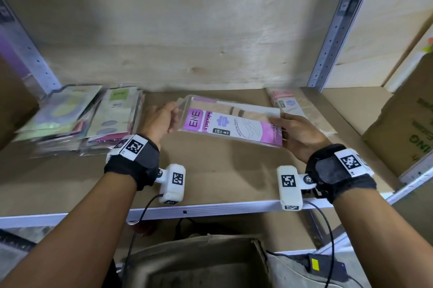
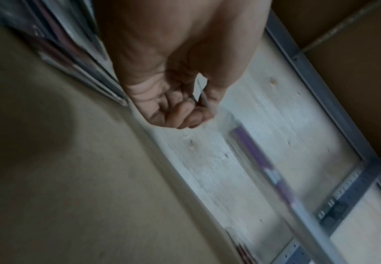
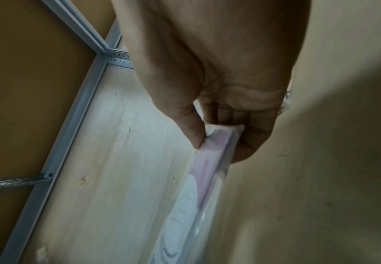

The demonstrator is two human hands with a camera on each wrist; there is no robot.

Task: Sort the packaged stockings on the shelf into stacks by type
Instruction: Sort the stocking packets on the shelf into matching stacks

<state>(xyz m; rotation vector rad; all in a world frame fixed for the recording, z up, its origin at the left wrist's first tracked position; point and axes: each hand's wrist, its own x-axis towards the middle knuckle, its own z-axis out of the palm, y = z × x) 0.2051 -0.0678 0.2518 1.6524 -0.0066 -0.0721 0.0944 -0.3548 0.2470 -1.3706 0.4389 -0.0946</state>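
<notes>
A purple and white stocking packet (image 1: 230, 123) in a clear sleeve hangs level above the middle of the shelf (image 1: 210, 179). My left hand (image 1: 161, 121) pinches its left end and my right hand (image 1: 295, 134) pinches its right end. In the right wrist view my thumb and fingers (image 3: 250, 142) clamp the purple packet (image 3: 210, 160) edge. In the left wrist view my left hand (image 2: 185, 114) curls round the blurred packet (image 2: 262, 160) edge. Two stacks of mixed packets (image 1: 77, 121) lie at the shelf's left. One pink packet (image 1: 290, 104) lies at the back right.
A plywood back wall (image 1: 187, 29) closes the shelf. Slotted metal uprights (image 1: 337, 29) stand at both sides. A cardboard box (image 1: 403, 128) sits to the right of the shelf. Below the front rail (image 1: 210, 210) sit a box and cables.
</notes>
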